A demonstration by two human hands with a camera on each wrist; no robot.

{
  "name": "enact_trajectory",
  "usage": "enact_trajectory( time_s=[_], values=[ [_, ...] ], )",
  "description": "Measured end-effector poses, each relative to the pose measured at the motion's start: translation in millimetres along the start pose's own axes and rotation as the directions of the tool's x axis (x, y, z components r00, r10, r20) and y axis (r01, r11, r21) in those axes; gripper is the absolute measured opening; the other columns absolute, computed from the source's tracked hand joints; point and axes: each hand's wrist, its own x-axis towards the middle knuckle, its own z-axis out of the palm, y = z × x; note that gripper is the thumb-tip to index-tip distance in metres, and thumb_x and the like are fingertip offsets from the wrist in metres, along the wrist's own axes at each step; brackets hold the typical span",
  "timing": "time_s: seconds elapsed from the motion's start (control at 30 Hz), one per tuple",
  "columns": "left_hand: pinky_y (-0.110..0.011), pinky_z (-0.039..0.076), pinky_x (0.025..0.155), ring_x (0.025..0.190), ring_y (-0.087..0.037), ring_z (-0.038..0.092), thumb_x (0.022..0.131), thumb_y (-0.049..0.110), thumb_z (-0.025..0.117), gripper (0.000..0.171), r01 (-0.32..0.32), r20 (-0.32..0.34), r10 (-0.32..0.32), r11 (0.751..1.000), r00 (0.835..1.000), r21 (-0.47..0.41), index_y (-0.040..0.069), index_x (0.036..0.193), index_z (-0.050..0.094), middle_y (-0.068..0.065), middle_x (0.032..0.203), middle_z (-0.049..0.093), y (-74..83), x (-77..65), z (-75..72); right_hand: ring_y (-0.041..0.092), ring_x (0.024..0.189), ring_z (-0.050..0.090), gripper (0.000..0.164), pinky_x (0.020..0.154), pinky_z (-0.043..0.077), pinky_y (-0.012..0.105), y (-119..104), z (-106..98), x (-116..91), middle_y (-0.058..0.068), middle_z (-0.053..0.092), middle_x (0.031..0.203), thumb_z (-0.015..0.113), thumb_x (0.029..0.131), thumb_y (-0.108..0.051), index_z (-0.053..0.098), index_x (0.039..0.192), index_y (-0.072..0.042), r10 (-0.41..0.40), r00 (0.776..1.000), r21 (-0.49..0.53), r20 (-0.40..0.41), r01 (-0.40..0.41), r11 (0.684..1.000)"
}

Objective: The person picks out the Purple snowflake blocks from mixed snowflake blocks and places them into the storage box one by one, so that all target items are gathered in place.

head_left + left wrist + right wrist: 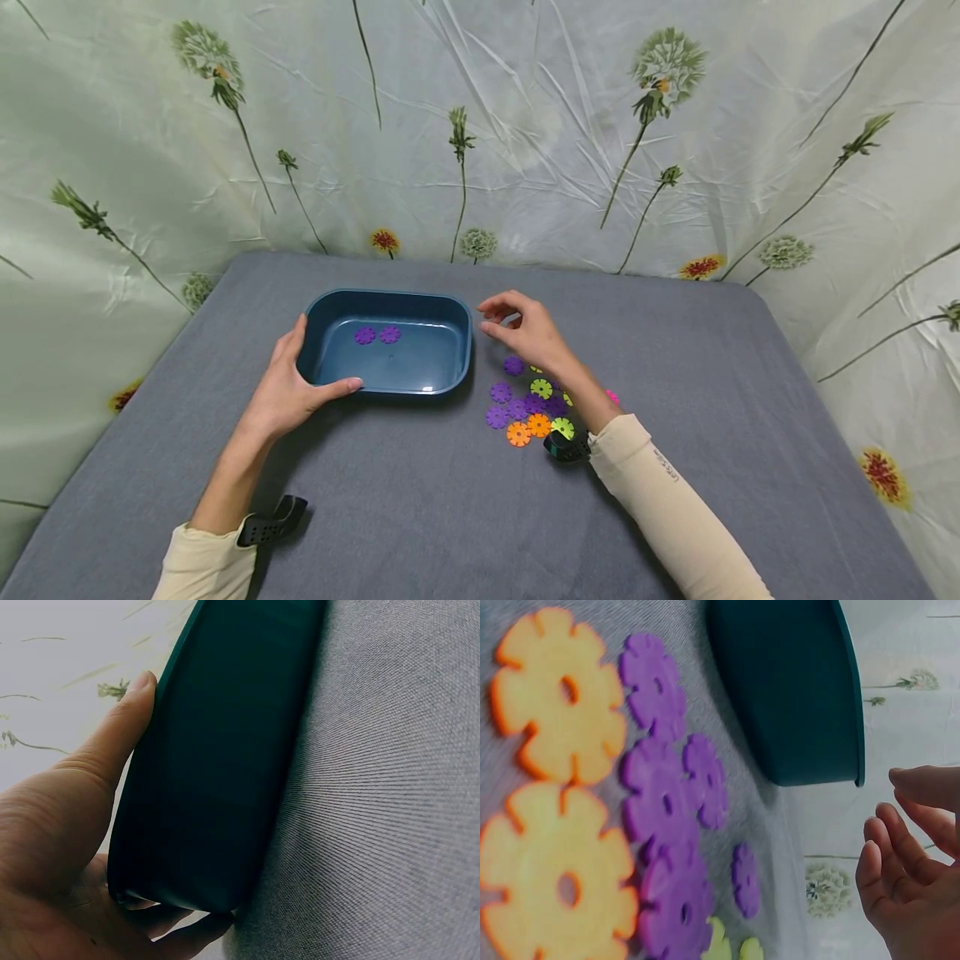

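Note:
A blue plastic tub [390, 306] stands on the grey cloth, with two purple notched flower discs [365, 335] lying flat inside. My left hand [288, 387] holds the tub's left end, thumb at the front rim and fingers around the side. Just beyond the tub's right rim my right hand [528, 329] hovers, fingers loosely bent and nothing visible in them. Below that hand lies a loose group of discs: purple ones [497, 417], orange ones [518, 434] and yellow-green ones [541, 389]. The right forearm partly covers the group.
A bit of a pink disc [613, 397] shows past the right forearm. Grey cloth [420, 517] covers the table. Behind it hangs a pale curtain [540, 200] printed with flowers. Each wrist wears a black strap [272, 523].

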Motion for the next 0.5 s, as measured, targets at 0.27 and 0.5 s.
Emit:
enact_trajectory(
  time_s=[0.27,0.5],
  values=[
    [-0.077,0.023,0.117,0.156,-0.057,0.015,0.078,0.050,0.090,0.138,-0.002,-0.002,0.002,1.000,1.000,0.002,0.015,0.168,-0.009,-0.029,0.173,0.001,0.0,-0.8,0.0,0.028,0.105,0.067,0.029,0.091,0.055,0.043,10.0,-6.4,-9.0,0.016,0.073,0.121,0.073,0.097,-0.010,0.070,0.124,-0.001,0.016,0.999,-0.013,0.035,-0.016,1.000],
    [-0.077,0.023,0.117,0.156,-0.057,0.015,0.078,0.051,0.089,0.138,0.000,0.001,0.000,1.000,1.000,0.007,0.016,0.168,-0.010,-0.029,0.173,0.001,1.7,-1.3,0.1,0.028,0.106,0.067,0.031,0.091,0.055,0.041,16.5,-12.6,-16.2,0.018,0.072,0.120,0.074,0.096,-0.009,0.070,0.125,-0.001,0.047,0.997,-0.016,0.065,-0.046,0.999]
  ],
)
